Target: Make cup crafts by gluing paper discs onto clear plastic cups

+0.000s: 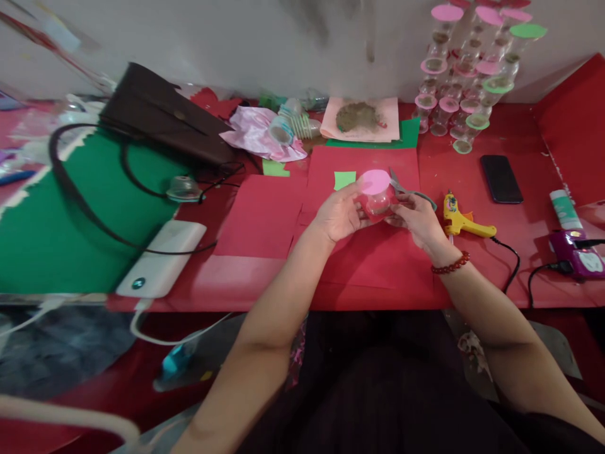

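Head view: two bare hands hold one clear container [379, 203] capped by one pink disc [376, 181]. The left hand [341, 211] grasps it from the left, at disc and base; the right hand [414, 217] pinches its right side. The assembly is above the red sheets [362, 258]. One pair of scissors [428, 200] is at the right hand — whether gripped cannot be told.

Right section: one yellow glue gun [467, 226], one phone [501, 179], one glue stick [566, 210], one purple power adapter [579, 253]. Four stacks of clear cups [439, 49] with pink and green discs are discernible; overlap limits the count.

Left section: one white power bank [162, 258], one dark bag [165, 113], one large green sheet [89, 208]. Two small light-green pieces [345, 180] are visible.

Surface: red tabletop [439, 170], set against a grey wall [265, 44] — smudged in places.
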Motion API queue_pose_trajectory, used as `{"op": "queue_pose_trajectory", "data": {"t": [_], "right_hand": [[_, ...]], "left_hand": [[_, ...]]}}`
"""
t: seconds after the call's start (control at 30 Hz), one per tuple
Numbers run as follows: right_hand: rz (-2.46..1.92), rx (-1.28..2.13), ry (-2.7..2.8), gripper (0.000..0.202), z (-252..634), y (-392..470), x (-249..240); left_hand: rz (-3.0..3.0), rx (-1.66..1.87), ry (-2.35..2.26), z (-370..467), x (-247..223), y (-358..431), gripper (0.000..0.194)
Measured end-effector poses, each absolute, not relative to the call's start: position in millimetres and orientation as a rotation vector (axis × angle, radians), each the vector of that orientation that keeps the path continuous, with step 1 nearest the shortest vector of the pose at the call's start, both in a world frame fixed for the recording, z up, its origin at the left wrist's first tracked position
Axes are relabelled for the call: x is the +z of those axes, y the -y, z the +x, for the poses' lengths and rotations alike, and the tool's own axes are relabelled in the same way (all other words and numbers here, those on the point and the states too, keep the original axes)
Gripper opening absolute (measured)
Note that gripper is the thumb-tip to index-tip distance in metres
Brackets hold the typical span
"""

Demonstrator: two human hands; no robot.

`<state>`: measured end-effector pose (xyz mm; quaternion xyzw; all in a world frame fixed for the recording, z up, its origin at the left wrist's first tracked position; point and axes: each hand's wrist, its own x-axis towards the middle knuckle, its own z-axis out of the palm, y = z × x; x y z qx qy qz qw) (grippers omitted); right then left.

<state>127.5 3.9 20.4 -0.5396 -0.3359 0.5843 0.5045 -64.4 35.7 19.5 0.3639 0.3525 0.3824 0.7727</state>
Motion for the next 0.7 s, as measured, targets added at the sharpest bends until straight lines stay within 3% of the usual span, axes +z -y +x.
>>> {"op": "queue_pose_trajectory", "data": {"t": [0.17, 0.3, 0.37, 0.7], "right_hand": [[-1.455, 1.163, 1.224, 0.009, 137, -3, 23], [-1.725, 0.387, 1.803, 0.023, 156, -1, 29], [-1.839, 0.176, 1.979, 0.030, 161, 0, 29], [-1.963, 0.076, 2.146, 0.043, 155, 4, 27]], "left_hand": [[0.624, 0.898, -0.792, -63, 25, -33, 0.051], [0.494, 1.036, -0.807, -64, 34, -33, 0.056], [0.445, 1.096, -0.785, -65, 38, -34, 0.058], [0.355, 1.153, -0.776, -69, 38, -36, 0.061]]}}
